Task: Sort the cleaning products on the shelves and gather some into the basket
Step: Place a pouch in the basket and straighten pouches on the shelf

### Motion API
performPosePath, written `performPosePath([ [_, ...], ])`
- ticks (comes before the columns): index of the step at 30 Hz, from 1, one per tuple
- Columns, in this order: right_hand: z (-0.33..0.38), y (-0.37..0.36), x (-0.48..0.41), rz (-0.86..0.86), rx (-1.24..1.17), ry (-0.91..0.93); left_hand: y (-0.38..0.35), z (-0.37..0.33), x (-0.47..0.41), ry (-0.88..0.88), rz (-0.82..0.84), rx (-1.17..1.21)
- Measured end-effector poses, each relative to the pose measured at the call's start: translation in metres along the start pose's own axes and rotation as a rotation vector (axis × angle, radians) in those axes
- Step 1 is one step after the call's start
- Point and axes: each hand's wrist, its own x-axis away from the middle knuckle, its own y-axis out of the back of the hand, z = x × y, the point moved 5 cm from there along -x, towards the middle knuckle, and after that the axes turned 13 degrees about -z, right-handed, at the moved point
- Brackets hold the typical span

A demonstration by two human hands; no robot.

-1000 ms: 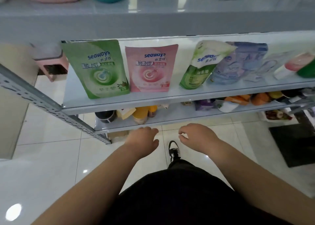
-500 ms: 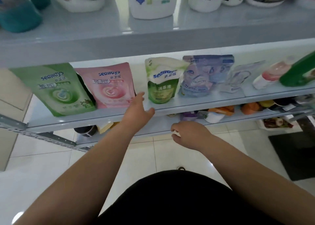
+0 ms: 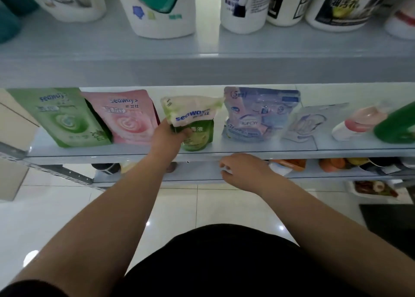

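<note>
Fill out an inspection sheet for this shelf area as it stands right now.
Surface: middle shelf, pale and glossy, carrying a row of products.
Job's things: green pouch, pink pouch, green-and-white pouch, blue pouch and clear pouch stand in a row; pink bottle lies next to a green bottle; no basket in view.
Clutter: white bottles on the upper shelf; orange packs on the lower shelf.
Grippers: left hand grips the green-and-white pouch at its left side; right hand hovers before the shelf edge, fingers loosely curled, holding nothing.
Cables: nothing seen.
Surroundings: white tiled floor; dark mat at right.
</note>
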Motion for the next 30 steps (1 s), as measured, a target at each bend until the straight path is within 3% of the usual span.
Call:
performPosePath([
  [4, 0.006, 0.001, -0.006, -0.107, -0.275, -0.109, 0.031, -0.001, 0.028, 0.026, -0.012, 0.005],
  [6, 0.021, 0.003, -0.007, -0.160, -0.595, -0.207, 0.049, 0.000, 0.046, 0.043, 0.015, 0.021],
  [10, 0.066, -0.011, -0.007, -0.109, -1.227, -0.349, 0.081, 0.007, 0.078, 0.116, 0.097, 0.119],
  [13, 0.094, -0.021, -0.004, -0.216, -1.582, -0.379, 0.100, 0.010, 0.091, 0.080, 0.157, 0.161],
  [15, 0.111, -0.021, 0.002, -0.298, -1.605, -0.371, 0.114, 0.015, 0.097, 0.097, 0.175, 0.190],
  [18, 0.131, -0.020, 0.012, -0.413, -1.597, -0.398, 0.127, 0.035, 0.107, 0.277, 0.243, 0.299],
  [21, 0.156, -0.016, 0.027, -0.501, -1.640, -0.430, 0.135, 0.047, 0.122, 0.338, 0.298, 0.152],
  [25, 0.184, -0.016, 0.045, -0.430, -1.777, -0.469, 0.144, 0.048, 0.134, 0.395, 0.251, 0.221],
  [28, 0.188, -0.020, 0.060, -0.326, -1.786, -0.487, 0.136, 0.053, 0.159, 0.695, 0.446, 0.549],
  [30, 0.186, -0.031, 0.071, -0.281, -1.695, -0.494, 0.127, 0.048, 0.188, 0.927, 0.792, 0.773],
])
